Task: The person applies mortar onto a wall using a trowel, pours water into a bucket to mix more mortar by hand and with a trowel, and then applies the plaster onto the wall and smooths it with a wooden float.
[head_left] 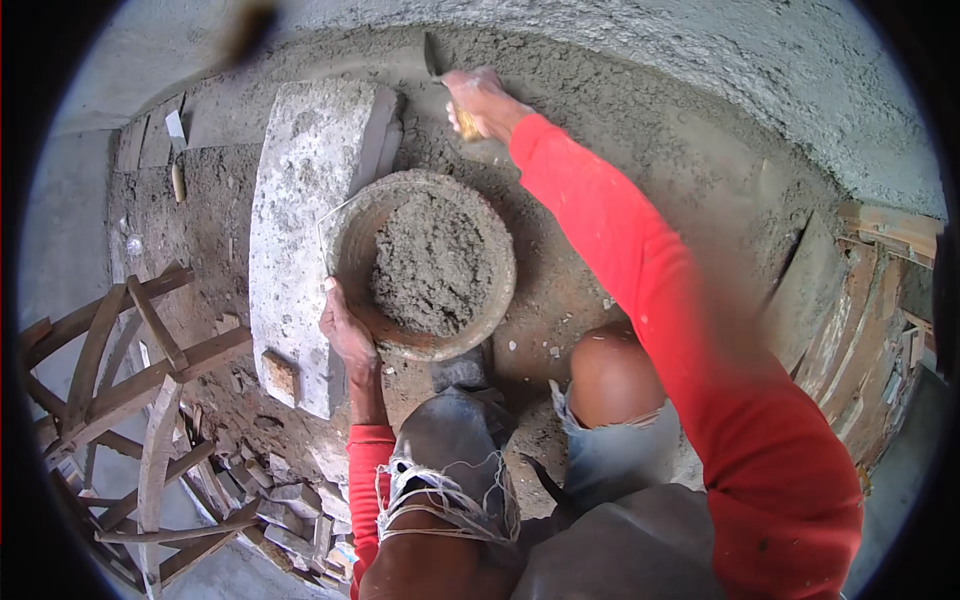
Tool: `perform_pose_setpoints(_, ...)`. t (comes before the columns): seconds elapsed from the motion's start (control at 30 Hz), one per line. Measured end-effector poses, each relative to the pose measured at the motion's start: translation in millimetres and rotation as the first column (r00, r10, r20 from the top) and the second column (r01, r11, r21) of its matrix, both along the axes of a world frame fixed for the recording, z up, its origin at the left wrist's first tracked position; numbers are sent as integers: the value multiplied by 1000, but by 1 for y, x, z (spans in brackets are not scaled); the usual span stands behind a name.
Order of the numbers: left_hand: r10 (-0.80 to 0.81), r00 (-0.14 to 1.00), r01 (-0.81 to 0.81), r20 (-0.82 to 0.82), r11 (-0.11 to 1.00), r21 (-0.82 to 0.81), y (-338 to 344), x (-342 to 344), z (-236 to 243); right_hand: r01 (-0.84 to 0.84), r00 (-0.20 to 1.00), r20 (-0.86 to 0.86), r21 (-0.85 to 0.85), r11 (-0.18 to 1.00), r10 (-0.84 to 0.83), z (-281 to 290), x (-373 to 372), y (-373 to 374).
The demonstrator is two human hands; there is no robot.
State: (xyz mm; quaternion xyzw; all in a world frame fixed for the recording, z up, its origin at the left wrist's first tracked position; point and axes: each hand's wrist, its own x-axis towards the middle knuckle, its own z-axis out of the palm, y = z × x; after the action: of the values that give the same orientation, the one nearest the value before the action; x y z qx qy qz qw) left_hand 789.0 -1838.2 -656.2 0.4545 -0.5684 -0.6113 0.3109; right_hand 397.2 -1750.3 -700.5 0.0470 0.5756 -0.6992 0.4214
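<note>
With my left hand [348, 328] I grip the near left rim of a round bucket [505, 262], fingers on its outside. Grey wet mortar [430, 262] fills part of the bucket, and a thin wire handle [322, 225] hangs at its left. My right hand [482, 103] is stretched far forward, closed round the yellowish handle of a trowel [431, 55]. The dark blade points away from me, over a rough mortar strip [560, 85] along the foot of the wall. Whether the blade touches the mortar I cannot tell.
A pale concrete block [300, 200] stands left of the bucket, a small brick piece [280, 377] on it. A wooden trestle [150, 400] and broken rubble [295, 515] lie at lower left. Another handled tool [178, 165] is at far left. Boards [850, 320] lean at right.
</note>
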Motion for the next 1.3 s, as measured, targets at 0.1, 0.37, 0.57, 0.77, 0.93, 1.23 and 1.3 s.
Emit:
perform_pose_setpoints(0.1,-50,998,50,23,999,-14,0,1,-3,78,995,63,82,994,-83,-3,9,72)
perform_pose_setpoints(0.37,-64,997,66,34,997,-49,6,2,5,362,911,132,197,911,-391,47,56,188)
perform_pose_setpoints(0.57,-30,999,32,34,998,-46,-1,0,-1,-102,987,131,27,994,97,30,60,158)
perform_pose_setpoints(0.77,-41,993,47,109,997,-55,-9,13,-13,241,953,134,202,949,-270,32,69,260)
perform_pose_setpoints(0.93,-4,998,8,69,998,-67,-5,4,-9,-240,957,177,40,970,230,31,65,281)
perform_pose_setpoints(1.23,13,999,-10,50,998,-63,0,0,-4,-128,314,-383,890,438,869,50,67,370)
perform_pose_setpoints(1.3,16,1000,-14,19,996,-89,0,-1,-3,-62,213,-246,962,264,945,57,47,371)
